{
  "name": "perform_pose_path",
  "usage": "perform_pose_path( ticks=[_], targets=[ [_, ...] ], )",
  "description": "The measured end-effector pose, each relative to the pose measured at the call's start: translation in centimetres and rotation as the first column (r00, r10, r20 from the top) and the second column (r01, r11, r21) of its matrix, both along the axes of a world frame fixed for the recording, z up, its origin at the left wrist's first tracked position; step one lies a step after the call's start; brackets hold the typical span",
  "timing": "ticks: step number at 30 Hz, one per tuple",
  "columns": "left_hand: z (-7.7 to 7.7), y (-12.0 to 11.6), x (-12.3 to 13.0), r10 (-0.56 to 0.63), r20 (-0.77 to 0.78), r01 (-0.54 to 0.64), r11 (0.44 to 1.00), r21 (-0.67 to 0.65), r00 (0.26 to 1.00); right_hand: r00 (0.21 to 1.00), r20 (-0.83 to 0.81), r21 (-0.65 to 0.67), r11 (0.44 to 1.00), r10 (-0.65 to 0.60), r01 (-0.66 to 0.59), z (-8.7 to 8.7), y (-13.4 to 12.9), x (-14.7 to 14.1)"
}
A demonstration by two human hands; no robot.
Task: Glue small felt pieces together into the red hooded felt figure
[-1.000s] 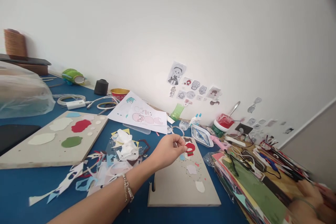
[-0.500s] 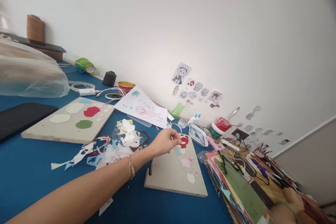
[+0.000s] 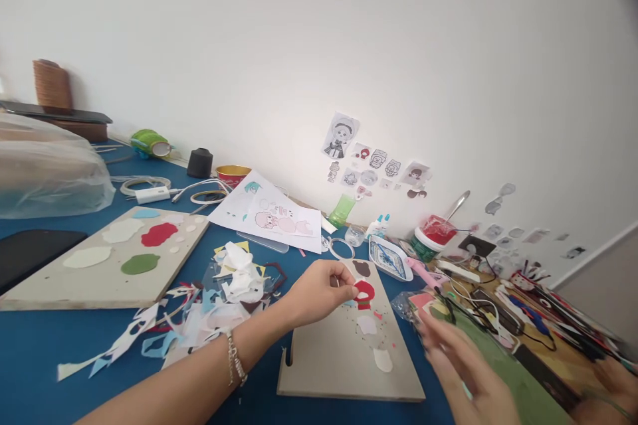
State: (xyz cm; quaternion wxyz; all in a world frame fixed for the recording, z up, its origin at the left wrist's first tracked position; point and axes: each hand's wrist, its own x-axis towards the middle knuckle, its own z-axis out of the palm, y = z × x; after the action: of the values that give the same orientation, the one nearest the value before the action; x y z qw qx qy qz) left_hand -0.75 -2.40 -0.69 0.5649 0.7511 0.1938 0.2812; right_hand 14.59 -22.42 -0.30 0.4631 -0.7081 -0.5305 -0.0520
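My left hand [image 3: 319, 292] is pinched at the left edge of a red cut-out shape [image 3: 365, 293], which lies on a grey board [image 3: 349, 362]. Whether anything small sits between the fingertips is hidden. Pale, dark brown and blue cut pieces lie on the same board. My right hand [image 3: 458, 365] is blurred, with fingers apart, above a stack of coloured paper [image 3: 523, 372], to the right of the board. Another person's hand [image 3: 618, 385] shows at the lower right edge.
A second board [image 3: 100, 272] holds red, green and cream shapes on the blue table [image 3: 50, 358]. Paper offcuts [image 3: 209, 319] lie between the boards. Printed sheets [image 3: 279, 219], a blue-and-white dish [image 3: 389, 259] and a plastic bag [image 3: 44, 172] stand further back.
My right hand has come in from the lower right to just beside the board. My left hand stays at the red shape, and the view has swung slightly.
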Motion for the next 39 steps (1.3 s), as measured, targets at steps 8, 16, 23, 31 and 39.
perform_pose_path(
  ticks=[8,16,23,31,39],
  targets=[
    [0.2,0.0,-0.1,0.056,-0.071,-0.048,0.992,0.116,0.996,0.925,-0.002,-0.24,0.898,0.38,-0.37,1.5,9.9,0.7],
    [0.6,0.9,0.0,-0.001,-0.019,-0.002,0.989,-0.146,1.0,0.846,-0.226,-0.036,0.864,0.483,-0.503,-0.6,12.1,2.2],
    [-0.3,0.2,0.7,0.067,-0.048,-0.071,0.993,-0.096,0.997,0.809,-0.39,0.055,0.888,0.44,-0.457,-1.9,11.8,1.6],
    [-0.5,-0.6,0.9,0.119,-0.128,-0.129,0.989,-0.07,0.985,0.806,-0.395,0.017,0.88,0.441,-0.474,-2.1,11.5,1.7],
    [-0.8,-0.8,1.0,0.155,-0.1,-0.162,0.985,-0.06,0.983,0.845,-0.321,0.045,0.898,0.428,-0.437,-1.9,11.3,1.2]
  ],
)
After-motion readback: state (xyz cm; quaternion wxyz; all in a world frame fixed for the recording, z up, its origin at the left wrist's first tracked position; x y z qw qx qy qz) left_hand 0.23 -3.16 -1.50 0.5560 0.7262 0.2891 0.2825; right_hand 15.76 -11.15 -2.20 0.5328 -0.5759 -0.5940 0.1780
